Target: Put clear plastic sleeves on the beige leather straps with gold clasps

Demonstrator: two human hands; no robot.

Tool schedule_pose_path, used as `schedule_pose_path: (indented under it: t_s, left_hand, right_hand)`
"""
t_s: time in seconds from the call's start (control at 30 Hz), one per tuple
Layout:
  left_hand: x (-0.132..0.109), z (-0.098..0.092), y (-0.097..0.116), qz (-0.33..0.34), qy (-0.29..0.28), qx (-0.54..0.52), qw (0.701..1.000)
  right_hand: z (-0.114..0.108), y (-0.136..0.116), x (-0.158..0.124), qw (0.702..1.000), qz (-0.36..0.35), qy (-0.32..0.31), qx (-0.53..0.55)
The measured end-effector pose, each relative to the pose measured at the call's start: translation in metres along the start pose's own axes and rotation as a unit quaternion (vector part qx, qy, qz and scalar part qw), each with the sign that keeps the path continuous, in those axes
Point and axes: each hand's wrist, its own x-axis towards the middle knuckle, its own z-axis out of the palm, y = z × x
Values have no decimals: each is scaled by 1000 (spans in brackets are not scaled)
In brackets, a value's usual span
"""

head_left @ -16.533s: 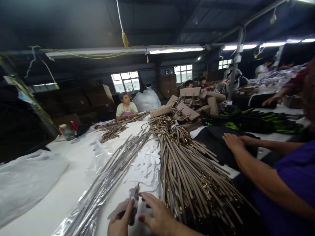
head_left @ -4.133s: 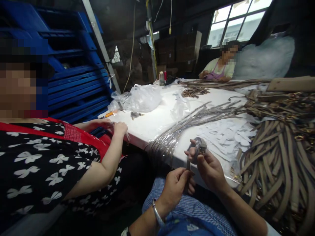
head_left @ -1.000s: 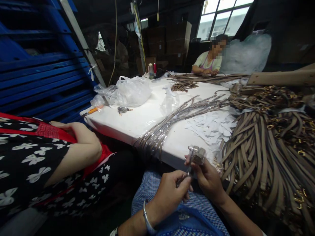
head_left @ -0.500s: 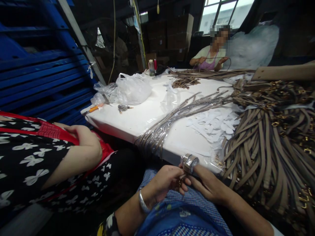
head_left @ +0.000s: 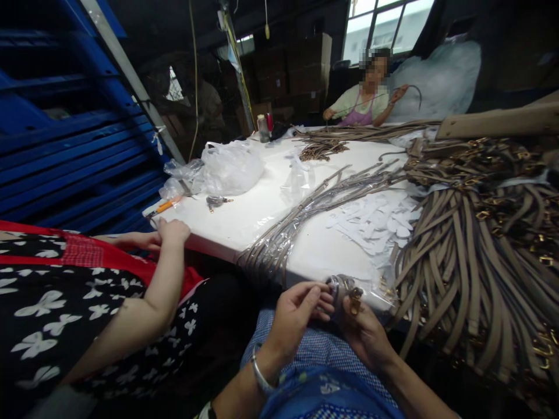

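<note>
A coiled taupe strap (head_left: 341, 286) in clear wrapping is held between my hands at the table's near edge. My left hand (head_left: 301, 308), with a silver bangle at the wrist, has its fingers curled against the coil's left side. Wrapped round the coil's right side, my right hand (head_left: 364, 329) has a gold-coloured metal clasp (head_left: 355, 301) at its thumb. Just beyond, a bundle of thin straps in clear plastic (head_left: 279, 238) hangs over the edge of the white table (head_left: 222, 227).
White paper pieces (head_left: 379, 224) and a big pile of taupe straps (head_left: 458, 262) lie to the right. Plastic bags (head_left: 231, 169) are at the left. One person (head_left: 144, 285) sits close at left; another (head_left: 360, 107) works with a strap across the table.
The coil has turned in my hands and the gold clasp now shows at my right thumb. The left neighbour's arm has risen to the table corner. The far person's hands have spread apart.
</note>
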Motion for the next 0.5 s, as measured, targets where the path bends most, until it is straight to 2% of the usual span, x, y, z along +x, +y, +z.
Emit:
schedule_pose_path:
  t_s: [0.03,0.1,0.23,0.33,0.5]
  left_hand:
    - [-1,2,-5,47,35,61,996]
    - [-2,6,-15,124,62,193,971]
    - [5,8,-36,217,45,377,899]
    - [14,7,-43,243,44,416,875]
    - [28,5,-45,268,70,416,866]
  right_hand:
    - [3,0,1,1000,-4,4,25]
    - [8,0,4,998,-15,8,59]
    - [15,6,13,995,-49,35,82]
    - [19,9,19,991,-79,57,90]
    - [24,9,33,986,-99,32,128]
